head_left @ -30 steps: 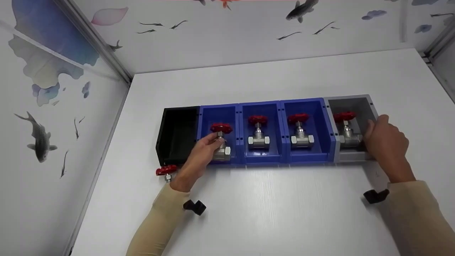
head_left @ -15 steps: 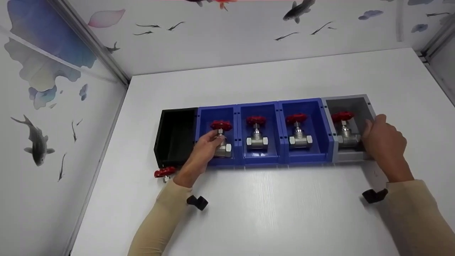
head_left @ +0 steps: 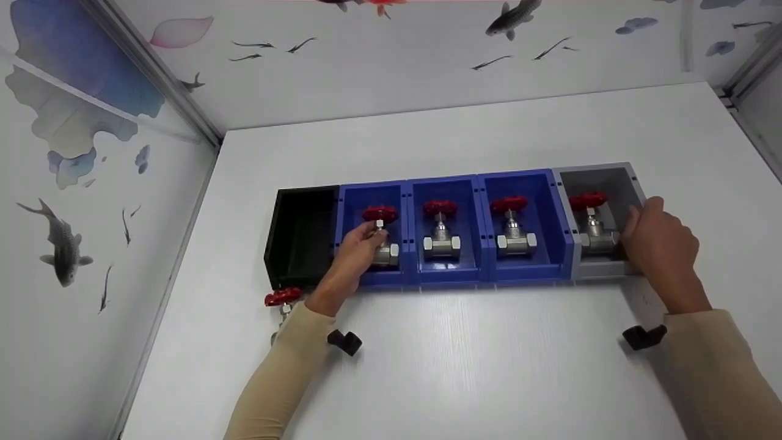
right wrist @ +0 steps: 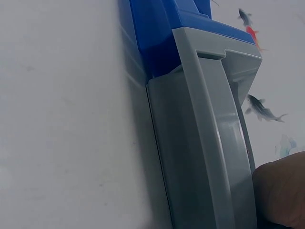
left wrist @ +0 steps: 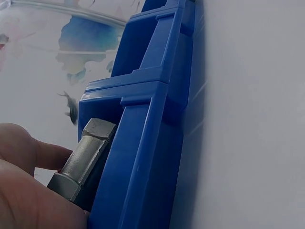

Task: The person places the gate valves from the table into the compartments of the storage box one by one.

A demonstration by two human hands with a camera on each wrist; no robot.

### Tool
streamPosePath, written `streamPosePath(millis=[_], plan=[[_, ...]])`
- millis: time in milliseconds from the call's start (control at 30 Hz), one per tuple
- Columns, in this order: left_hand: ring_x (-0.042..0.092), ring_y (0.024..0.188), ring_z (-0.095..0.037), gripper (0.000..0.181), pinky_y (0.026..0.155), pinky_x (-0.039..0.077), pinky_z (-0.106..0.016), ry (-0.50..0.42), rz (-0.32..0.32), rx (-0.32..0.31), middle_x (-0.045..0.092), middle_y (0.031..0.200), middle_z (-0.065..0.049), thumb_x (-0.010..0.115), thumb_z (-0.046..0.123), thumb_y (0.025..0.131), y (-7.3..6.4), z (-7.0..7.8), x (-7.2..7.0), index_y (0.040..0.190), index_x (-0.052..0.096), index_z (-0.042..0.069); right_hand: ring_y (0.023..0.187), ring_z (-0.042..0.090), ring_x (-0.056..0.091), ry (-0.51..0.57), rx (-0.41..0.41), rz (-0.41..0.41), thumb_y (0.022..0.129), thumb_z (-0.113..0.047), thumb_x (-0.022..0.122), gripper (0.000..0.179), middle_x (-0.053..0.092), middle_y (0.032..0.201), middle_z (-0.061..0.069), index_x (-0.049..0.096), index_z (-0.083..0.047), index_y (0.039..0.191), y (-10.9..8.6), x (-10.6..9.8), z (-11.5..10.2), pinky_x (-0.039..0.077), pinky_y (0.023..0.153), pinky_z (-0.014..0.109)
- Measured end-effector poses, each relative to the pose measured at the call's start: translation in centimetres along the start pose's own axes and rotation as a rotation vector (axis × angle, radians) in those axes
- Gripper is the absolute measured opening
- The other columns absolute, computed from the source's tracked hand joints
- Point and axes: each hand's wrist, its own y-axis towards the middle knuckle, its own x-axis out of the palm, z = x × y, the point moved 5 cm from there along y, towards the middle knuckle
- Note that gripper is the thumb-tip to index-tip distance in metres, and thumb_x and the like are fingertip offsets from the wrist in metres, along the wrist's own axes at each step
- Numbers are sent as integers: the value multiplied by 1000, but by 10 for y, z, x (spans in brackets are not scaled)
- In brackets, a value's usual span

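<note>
My left hand [head_left: 354, 249] pinches the stem of a gate valve [head_left: 386, 253] with a red handwheel, inside the leftmost blue bin [head_left: 382, 280]. The valve's steel body [left wrist: 83, 160] leans close behind the bin's front wall in the left wrist view. At the row's far right, my right hand [head_left: 663, 244] grips the side wall of the grey bin [head_left: 605, 269], thumb toward the inside. A valve [head_left: 595, 235] lies in that grey bin, its right end by my thumb. Two more valves lie in the middle blue bin [head_left: 445, 275] and the right blue bin [head_left: 528, 271].
The black bin [head_left: 305, 229] at the row's left end holds nothing visible. In front of it a further valve [head_left: 283, 297] is on the white table [head_left: 458, 360], partly hidden by my left sleeve. Printed wall panels stand behind and to the left.
The valve in my left hand has shifted slightly upward and farther into the leftmost blue bin. My left forearm has moved a little right, while the right hand keeps its grip.
</note>
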Motion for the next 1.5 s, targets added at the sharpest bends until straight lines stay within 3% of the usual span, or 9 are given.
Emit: streamPosePath(millis=[733,1233,1500], plan=[[53,119,-23,43,105,42,-42,38,21,13,57,132,-10,53,21,103,5,-2,1,142,47,4,58,42,52,-3,25,-31,108,-31,27,48,54,79,37,40,15,108,1,1,0,36,44,46],[52,121,-24,49,105,41,-42,76,28,15,54,134,-13,54,19,103,14,-4,3,147,42,3,58,49,55,-4,11,-3,108,-29,29,46,55,79,41,40,16,106,1,2,0,36,41,48],[52,117,-23,49,103,42,-41,73,20,46,55,133,-11,53,20,104,14,-5,3,148,42,3,60,50,55,-8,9,-8,107,-30,28,48,55,80,41,39,17,110,1,1,0,37,43,49]])
